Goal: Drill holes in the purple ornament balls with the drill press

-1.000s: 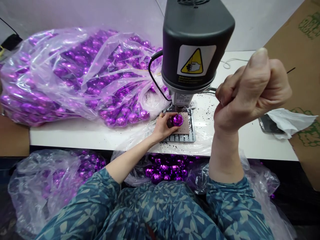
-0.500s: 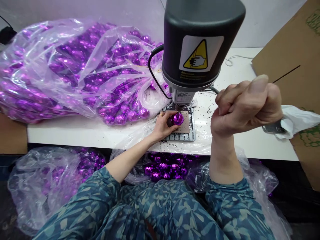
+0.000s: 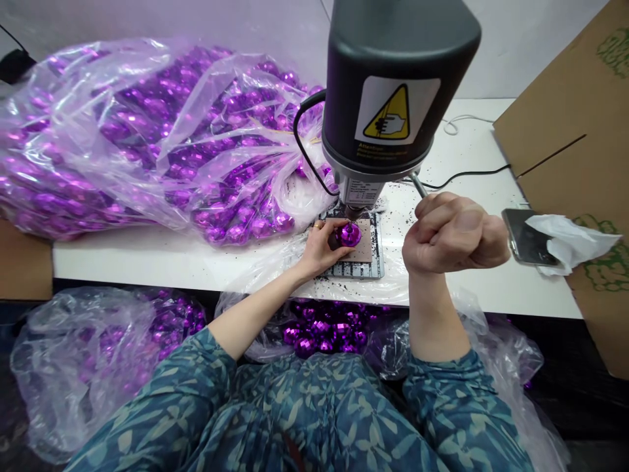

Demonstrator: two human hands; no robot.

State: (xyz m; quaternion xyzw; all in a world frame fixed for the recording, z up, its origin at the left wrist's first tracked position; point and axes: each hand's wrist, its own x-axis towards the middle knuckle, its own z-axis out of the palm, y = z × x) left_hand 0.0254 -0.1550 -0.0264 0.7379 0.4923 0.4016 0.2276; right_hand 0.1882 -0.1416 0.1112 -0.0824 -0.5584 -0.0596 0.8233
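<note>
Gripping ball (image 3: pixel 351 235) and lever (image 3: pixel 418 185) with curled hands (image 3: pixel 320 251) (image 3: pixel 455 235)

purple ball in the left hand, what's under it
Beneath the purple ball is a brown board, on a metal plate. The spot directly under the ball is covered by it and the left hand.

The left grip (image 3: pixel 322 248) holds a purple ball (image 3: pixel 351 235) under the drill press (image 3: pixel 388 59); the right grip (image 3: pixel 453 233) clasps its lever (image 3: pixel 418 184).

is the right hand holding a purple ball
No, the left hand holds the purple ball while the right hand is closed around a metal lever.
</note>
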